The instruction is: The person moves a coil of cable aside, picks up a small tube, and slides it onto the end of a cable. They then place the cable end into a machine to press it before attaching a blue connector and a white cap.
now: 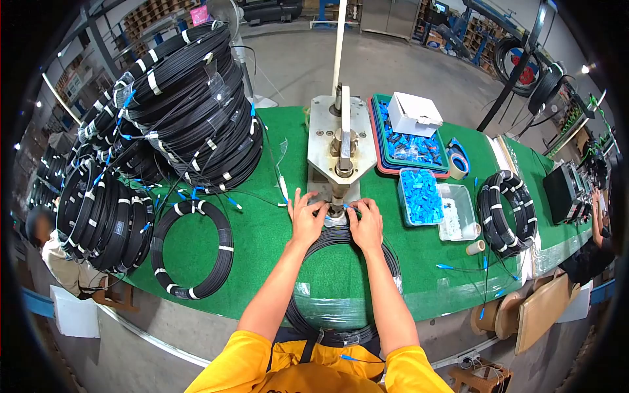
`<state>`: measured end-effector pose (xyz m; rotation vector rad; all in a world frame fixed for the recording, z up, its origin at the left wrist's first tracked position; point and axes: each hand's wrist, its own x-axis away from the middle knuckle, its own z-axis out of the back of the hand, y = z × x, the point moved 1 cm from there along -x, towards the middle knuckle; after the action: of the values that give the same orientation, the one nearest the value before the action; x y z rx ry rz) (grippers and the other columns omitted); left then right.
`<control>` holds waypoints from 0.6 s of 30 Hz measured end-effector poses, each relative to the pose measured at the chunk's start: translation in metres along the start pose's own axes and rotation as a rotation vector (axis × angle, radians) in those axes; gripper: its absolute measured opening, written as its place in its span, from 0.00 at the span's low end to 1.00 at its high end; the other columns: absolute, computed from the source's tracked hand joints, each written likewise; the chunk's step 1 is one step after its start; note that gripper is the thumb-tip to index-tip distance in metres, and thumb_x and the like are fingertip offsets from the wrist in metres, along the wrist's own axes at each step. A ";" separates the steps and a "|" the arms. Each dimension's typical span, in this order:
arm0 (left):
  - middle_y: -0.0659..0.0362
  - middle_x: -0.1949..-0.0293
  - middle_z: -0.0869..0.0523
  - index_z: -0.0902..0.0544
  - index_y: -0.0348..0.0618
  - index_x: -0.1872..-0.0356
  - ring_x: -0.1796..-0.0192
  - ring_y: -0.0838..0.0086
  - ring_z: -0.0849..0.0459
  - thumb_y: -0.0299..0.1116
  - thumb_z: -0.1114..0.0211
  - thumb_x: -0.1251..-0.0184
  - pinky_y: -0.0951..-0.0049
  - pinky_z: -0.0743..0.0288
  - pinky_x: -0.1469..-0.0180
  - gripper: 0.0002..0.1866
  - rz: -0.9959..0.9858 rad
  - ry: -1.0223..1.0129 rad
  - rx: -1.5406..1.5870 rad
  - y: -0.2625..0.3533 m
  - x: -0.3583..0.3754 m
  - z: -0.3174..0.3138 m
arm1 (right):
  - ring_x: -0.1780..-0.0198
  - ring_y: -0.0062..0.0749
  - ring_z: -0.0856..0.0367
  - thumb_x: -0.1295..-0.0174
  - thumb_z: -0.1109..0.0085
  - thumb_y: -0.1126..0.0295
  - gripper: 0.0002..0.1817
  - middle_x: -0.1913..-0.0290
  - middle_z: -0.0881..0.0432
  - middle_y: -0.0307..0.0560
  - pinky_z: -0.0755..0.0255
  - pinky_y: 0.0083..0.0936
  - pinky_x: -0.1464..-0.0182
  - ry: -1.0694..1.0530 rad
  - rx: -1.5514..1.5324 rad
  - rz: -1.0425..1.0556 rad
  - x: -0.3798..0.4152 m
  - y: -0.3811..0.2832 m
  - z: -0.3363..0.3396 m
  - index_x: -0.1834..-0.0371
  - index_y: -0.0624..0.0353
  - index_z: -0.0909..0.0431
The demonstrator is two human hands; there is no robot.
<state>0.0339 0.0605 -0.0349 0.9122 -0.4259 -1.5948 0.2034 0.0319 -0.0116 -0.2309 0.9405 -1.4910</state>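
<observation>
Green table (262,242) carries everything; the press (341,154) stands mid-table and is the reference point.

Left of press: big stack of black cable coils (177,105), piled high and leaning, white ties on each. Looks like the supply pile, kept within arm's reach. One single coil (192,249) lies flat left of the press, nearer the table's front edge, apart from the stack.

Right of press: red-green tray (409,147) of blue connectors with a white box (414,112) on top, then a clear bin (421,195) of blue parts just in front of it. Further right, another coil (506,213) lies flat. Small parts sit on the right side, close to the press base, probably for a quick grab.

In front of press: the work coil (341,281) lies partly on the table and hangs over the front edge toward the person's body, so the free end reaches the press base.

Left hand (306,219) and right hand (367,223) sit side by side at the press base, both palm down. Fingers curled in, pinching something small at the tool foot, likely the cable end with its blue connector; too small to confirm. Both hands look closed on it rather than spread, thumbs nearly touching.

Another person sits at the far left, below the stack.
</observation>
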 end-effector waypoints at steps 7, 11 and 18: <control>0.51 0.56 0.12 0.10 0.41 0.62 0.47 0.56 0.16 0.33 0.32 0.37 0.60 0.27 0.41 0.08 -0.031 -0.034 0.210 0.006 -0.007 0.005 | 0.54 0.50 0.18 0.37 0.37 0.64 0.09 0.56 0.18 0.49 0.26 0.44 0.52 -0.006 -0.024 -0.005 -0.001 -0.006 0.003 0.60 0.56 0.16; 0.51 0.63 0.11 0.12 0.37 0.62 0.58 0.57 0.13 0.30 0.33 0.37 0.63 0.23 0.50 0.07 -0.120 0.074 0.160 0.012 -0.005 0.006 | 0.56 0.51 0.17 0.36 0.38 0.63 0.09 0.60 0.17 0.49 0.25 0.45 0.53 -0.076 -0.035 -0.055 -0.002 -0.005 0.005 0.59 0.55 0.15; 0.50 0.62 0.11 0.12 0.37 0.61 0.58 0.59 0.12 0.30 0.34 0.35 0.63 0.22 0.50 0.08 -0.140 0.078 0.122 0.012 -0.002 0.010 | 0.60 0.50 0.16 0.35 0.38 0.62 0.10 0.61 0.16 0.50 0.24 0.42 0.57 -0.058 -0.019 -0.063 0.005 -0.008 0.006 0.58 0.53 0.15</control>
<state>0.0346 0.0569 -0.0195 1.1136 -0.4159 -1.6676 0.2003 0.0238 -0.0049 -0.3186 0.9081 -1.5255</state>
